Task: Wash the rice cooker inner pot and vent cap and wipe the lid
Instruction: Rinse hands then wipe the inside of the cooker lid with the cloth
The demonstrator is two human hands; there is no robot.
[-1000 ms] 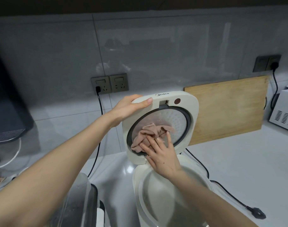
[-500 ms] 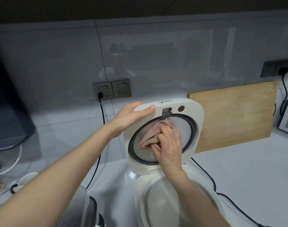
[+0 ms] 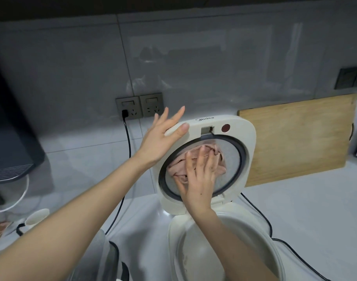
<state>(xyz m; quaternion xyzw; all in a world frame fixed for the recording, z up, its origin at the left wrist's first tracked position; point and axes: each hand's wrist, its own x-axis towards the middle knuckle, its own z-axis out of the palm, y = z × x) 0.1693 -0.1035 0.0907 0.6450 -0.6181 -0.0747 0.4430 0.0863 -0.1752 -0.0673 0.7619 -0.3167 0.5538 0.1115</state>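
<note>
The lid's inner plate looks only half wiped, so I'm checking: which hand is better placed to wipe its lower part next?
Right. The right hand already presses the pink cloth flat against the lid. The left hand braces the lid's top-left corner.

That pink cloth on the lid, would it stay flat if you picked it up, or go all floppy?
Probably floppy: the pink cloth is already bunched into soft folds under the right hand. It likely weighs little. It may slide on the smooth lid, which the left hand steadies.
</note>
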